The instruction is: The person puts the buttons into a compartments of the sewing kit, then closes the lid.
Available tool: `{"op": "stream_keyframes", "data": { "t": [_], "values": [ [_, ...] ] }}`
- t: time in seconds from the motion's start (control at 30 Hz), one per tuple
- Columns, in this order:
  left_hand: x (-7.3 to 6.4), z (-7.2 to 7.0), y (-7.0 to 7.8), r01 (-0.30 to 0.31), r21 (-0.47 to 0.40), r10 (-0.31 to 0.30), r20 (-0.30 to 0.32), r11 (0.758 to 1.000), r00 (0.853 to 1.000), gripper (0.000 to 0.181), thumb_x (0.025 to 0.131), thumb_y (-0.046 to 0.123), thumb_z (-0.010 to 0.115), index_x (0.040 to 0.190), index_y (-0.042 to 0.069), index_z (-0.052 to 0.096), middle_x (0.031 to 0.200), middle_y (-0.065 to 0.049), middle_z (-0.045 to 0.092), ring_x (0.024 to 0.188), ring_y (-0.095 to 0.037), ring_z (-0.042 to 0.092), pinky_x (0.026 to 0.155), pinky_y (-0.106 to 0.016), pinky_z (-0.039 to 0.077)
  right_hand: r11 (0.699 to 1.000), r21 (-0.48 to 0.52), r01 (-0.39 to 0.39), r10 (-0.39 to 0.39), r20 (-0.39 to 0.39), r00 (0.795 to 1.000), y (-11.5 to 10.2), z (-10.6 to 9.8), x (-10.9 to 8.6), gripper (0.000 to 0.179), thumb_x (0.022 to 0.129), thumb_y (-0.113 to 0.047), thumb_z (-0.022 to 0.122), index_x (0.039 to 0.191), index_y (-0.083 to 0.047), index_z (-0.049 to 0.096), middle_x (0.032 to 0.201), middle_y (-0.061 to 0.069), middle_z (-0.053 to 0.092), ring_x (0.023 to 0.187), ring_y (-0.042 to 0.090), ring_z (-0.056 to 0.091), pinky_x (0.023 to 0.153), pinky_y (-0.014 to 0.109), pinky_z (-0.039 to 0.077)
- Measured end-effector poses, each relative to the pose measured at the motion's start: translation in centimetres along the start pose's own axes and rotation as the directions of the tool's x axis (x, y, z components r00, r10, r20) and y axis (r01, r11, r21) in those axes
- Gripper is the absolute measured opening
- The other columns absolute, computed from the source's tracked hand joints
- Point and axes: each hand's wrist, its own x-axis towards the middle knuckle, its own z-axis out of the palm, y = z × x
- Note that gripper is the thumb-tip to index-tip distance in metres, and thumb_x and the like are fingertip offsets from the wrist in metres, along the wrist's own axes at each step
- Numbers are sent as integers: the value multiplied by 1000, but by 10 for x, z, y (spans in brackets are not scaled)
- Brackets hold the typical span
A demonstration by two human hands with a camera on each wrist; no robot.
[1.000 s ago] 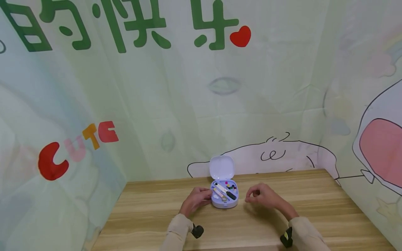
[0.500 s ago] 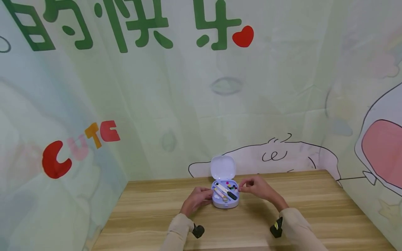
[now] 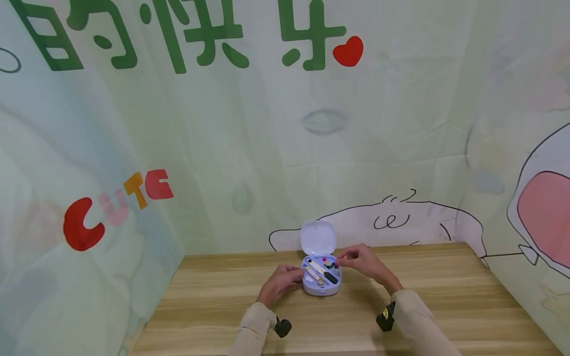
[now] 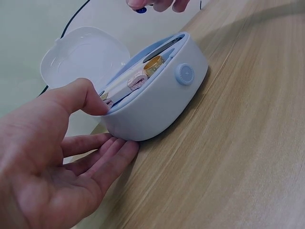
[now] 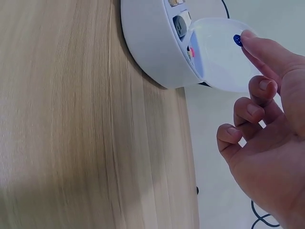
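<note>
A white-and-blue sewing box (image 3: 321, 291) stands on the table with its white lid (image 3: 318, 237) raised. My left hand (image 3: 280, 283) holds its left side; in the left wrist view the thumb presses the rim and the fingers lie against the lower wall. My right hand (image 3: 362, 259) is over the box's right edge. Between its thumb and index finger it pinches a dark blue button (image 5: 238, 40), apart from the box. Inside are a gold thimble (image 4: 153, 65), a rolled tape measure (image 4: 138, 80), a long black-handled tool (image 3: 329, 277) and several small coloured pieces (image 3: 327, 263).
The wooden table (image 3: 222, 306) ends just behind the box. A printed cloth backdrop (image 3: 240, 148) hangs behind and at both sides. Dark cables (image 5: 262, 219) show beyond the table edge in the right wrist view.
My right hand has come in from the right, first to the box's right side, then up over its edge. My left hand stays on the box; the head view has shifted slightly.
</note>
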Motion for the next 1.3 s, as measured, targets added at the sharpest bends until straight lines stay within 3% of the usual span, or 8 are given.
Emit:
{"op": "stream_keyframes", "data": {
  "t": [0.37, 0.63, 0.8, 1.03, 1.13, 1.3],
  "values": [
    [-2, 0, 2, -4, 0, 4, 3, 1000, 1000, 46, 93, 6, 62, 130, -20, 54, 117, -21, 66, 105, -26, 65, 96, -41, 58, 999, 31, -25, 27, -60, 998, 5, 4, -1, 34, 93, -26, 79, 121, -8, 75, 91, 5, 58, 87, 24, 51, 68, 32, 41],
    [-1, -1, 3, 1, 5, -1, 6, 1000, 1000, 47, 92, 6, 62, 131, -20, 54, 118, -21, 66, 106, -27, 65, 97, -42, 58, 996, 50, -74, 80, -130, 988, 8, 5, 2, 55, 94, -30, 78, 141, -10, 60, 107, 10, 59, 98, 27, 56, 77, 34, 48],
    [0, 0, 2, 3, 6, -3, 11, 1000, 1000, 47, 93, 6, 62, 131, -20, 53, 118, -22, 66, 106, -27, 65, 97, -42, 58, 989, 65, -131, 140, -154, 978, 7, 6, 7, 66, 95, -41, 74, 149, -11, 51, 115, 13, 58, 103, 29, 56, 78, 35, 51],
    [-1, 0, 0, -33, -32, 33, 14, 999, 999, 45, 92, 5, 62, 128, -22, 55, 114, -21, 68, 101, -24, 66, 96, -41, 58, 975, 136, -173, 191, -136, 972, 2, 10, 21, 68, 101, -49, 62, 156, -13, 43, 120, 16, 57, 107, 38, 55, 79, 43, 55],
    [-2, 1, -2, -64, -61, 65, 24, 996, 998, 42, 93, 2, 61, 126, -24, 55, 112, -24, 68, 99, -24, 67, 96, -41, 58, 973, 145, -179, 197, -121, 973, -1, 11, 27, 68, 102, -50, 59, 157, -13, 42, 121, 18, 57, 105, 38, 55, 75, 40, 53],
    [-3, 1, -1, -66, -54, 68, 23, 996, 997, 41, 95, 1, 61, 126, -24, 54, 113, -24, 68, 100, -27, 67, 97, -43, 58, 970, 150, -192, 206, -85, 975, -8, 12, 36, 70, 104, -49, 57, 159, -11, 36, 119, 19, 57, 94, 35, 54, 66, 33, 48]
  ]
}}
